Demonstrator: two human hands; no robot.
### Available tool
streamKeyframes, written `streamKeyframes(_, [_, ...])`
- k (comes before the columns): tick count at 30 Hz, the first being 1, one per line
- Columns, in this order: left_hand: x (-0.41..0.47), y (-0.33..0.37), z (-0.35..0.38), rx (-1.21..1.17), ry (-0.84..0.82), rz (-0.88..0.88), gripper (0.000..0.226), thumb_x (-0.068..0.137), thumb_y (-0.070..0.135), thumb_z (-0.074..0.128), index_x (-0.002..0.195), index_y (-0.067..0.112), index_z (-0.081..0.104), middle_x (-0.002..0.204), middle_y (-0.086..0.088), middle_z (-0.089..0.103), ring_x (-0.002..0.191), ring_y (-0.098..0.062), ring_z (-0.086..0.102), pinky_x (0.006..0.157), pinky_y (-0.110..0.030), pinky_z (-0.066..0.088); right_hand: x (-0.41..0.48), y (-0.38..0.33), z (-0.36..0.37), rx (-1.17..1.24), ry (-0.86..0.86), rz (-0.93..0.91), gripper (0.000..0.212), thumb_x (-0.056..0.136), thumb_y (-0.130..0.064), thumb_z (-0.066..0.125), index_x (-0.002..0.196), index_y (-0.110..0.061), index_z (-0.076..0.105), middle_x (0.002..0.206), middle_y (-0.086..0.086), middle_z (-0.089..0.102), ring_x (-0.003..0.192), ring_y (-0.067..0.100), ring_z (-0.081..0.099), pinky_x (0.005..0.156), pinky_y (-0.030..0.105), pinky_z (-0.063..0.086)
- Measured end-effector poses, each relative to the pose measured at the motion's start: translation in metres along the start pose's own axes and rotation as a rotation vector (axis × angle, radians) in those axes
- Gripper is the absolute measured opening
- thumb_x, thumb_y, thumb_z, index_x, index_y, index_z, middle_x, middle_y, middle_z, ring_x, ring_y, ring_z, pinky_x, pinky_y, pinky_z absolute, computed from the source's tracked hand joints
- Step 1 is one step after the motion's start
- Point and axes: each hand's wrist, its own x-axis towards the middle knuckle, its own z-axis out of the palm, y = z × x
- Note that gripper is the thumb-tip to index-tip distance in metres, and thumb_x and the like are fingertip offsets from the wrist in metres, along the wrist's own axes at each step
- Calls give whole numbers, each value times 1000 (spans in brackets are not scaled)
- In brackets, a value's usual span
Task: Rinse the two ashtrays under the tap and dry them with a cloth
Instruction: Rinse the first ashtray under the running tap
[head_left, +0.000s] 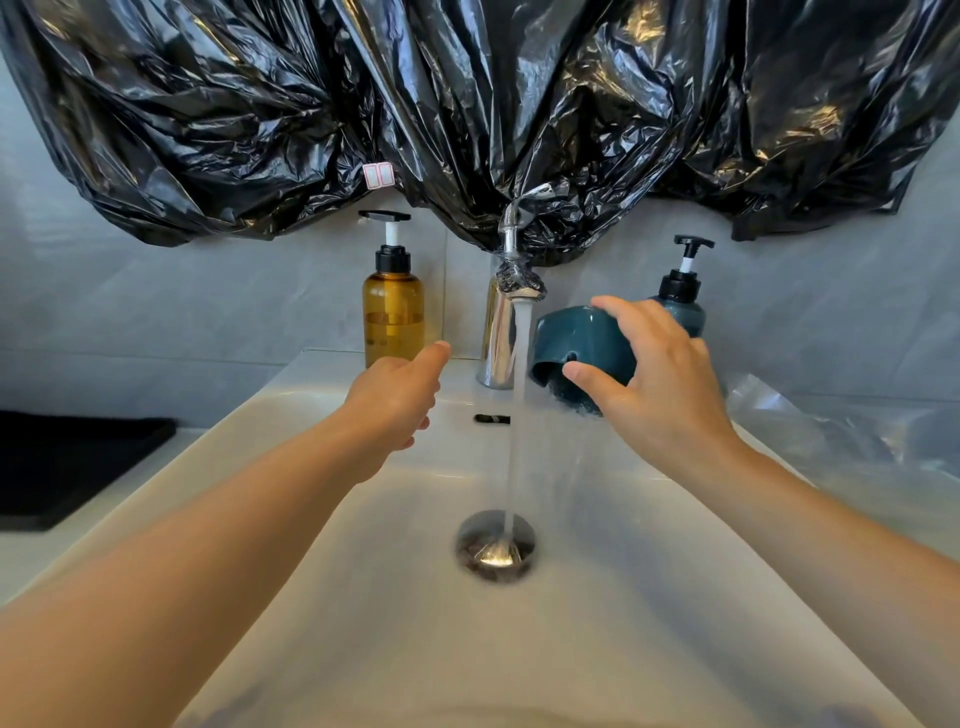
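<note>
White sink (311, 467), tap (511, 291) running onto the drain (496, 545). Right hand (654, 384) grips a teal ashtray (582, 338), tipped, just right of the stream (519, 426); left hand (400, 400) loose, holding nothing. Amber bottle (393, 312) and teal bottle (680, 296) flank the tap. Black plastic (467, 104) drapes the wall; dark mat (67, 462) on the counter (31, 561), left.

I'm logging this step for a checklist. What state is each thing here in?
Tap: on, water running into the sink.
Ashtray: held tilted on its side, just right of the stream.
Right hand: grips the ashtray.
Left hand: holds nothing, extended toward the tap.
Amber pump bottle: upright, pump head raised.
Teal pump bottle: upright, partly hidden by the right hand.
Drain plug: water landing on it; no pooling visible.
</note>
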Motion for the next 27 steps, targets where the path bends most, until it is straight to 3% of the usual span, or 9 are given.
streamKeyframes(3, [-2, 0, 0, 2, 3, 1, 46, 95, 54, 38, 109, 14, 56, 113, -7, 61, 102, -25, 59, 80, -36, 46, 3, 0, -3, -72, 80, -66, 57, 85, -38, 67, 136, -21, 47, 125, 0, 53, 117, 21, 49, 94, 39, 32])
streamKeyframes(6, [-5, 1, 1, 12, 5, -6, 46, 96, 54, 38, 109, 14, 56, 115, -8, 61, 103, -25, 59, 79, -35, 45, 3, 2, 0, 62, 33, 52, 53, 86, -37, 67, 134, -23, 49, 125, -2, 54, 115, 18, 50, 98, 40, 38])
streamKeyframes(8, [-6, 2, 2, 13, 0, -11, 47, 96, 53, 39, 114, 13, 55, 117, -9, 61, 103, -24, 59, 79, -34, 46, 4, 4, 4, 412, -62, 268, 39, 88, -36, 66, 123, -23, 57, 120, -3, 60, 111, 18, 56, 93, 39, 47])
streamKeyframes(10, [-8, 3, 4, 10, -19, -21, 51, 96, 52, 39, 123, 11, 53, 120, -8, 60, 106, -24, 59, 82, -34, 48, 3, 1, 6, 858, -155, 628, 14, 90, -32, 64, 100, -22, 64, 101, -3, 66, 97, 18, 60, 78, 32, 48])
streamKeyframes(13, [-12, 5, 7, -8, -92, -47, 56, 96, 53, 40, 134, 12, 46, 129, -9, 57, 112, -28, 58, 91, -39, 49, -1, -2, 12, 1216, -302, 1012, 15, 93, -34, 60, 89, -19, 61, 88, 1, 65, 84, 16, 58, 72, 29, 43])
streamKeyframes(16, [-15, 6, 8, -96, -232, -111, 61, 93, 57, 41, 138, 15, 42, 134, -12, 55, 113, -33, 60, 94, -43, 52, -4, -6, 20, 1302, -374, 1037, 23, 94, -39, 56, 92, -17, 60, 86, 4, 64, 84, 19, 59, 70, 31, 45])
streamKeyframes(20, [-17, 6, 6, -299, -373, -111, 62, 89, 57, 48, 138, 21, 39, 133, -15, 55, 108, -36, 64, 86, -43, 57, -5, -11, 24, 1287, -426, 1009, 27, 96, -41, 51, 102, -16, 59, 93, 7, 66, 83, 19, 63, 63, 32, 45])
streamKeyframes(24, [-17, 4, 7, -347, -295, -94, 41, 90, 37, 60, 126, 20, 48, 120, -12, 63, 99, -34, 67, 74, -39, 61, -9, -10, 23, 1241, -551, 993, 35, 97, -43, 48, 113, -14, 58, 97, 10, 67, 80, 20, 65, 61, 31, 51])
streamKeyframes(27, [-16, 3, 6, -354, -242, -106, 37, 92, 35, 59, 124, 21, 48, 118, -10, 64, 100, -33, 67, 70, -38, 60, -10, -8, 22, 1051, -666, 891, 44, 96, -49, 46, 121, -14, 56, 109, 14, 68, 89, 23, 67, 74, 33, 53])
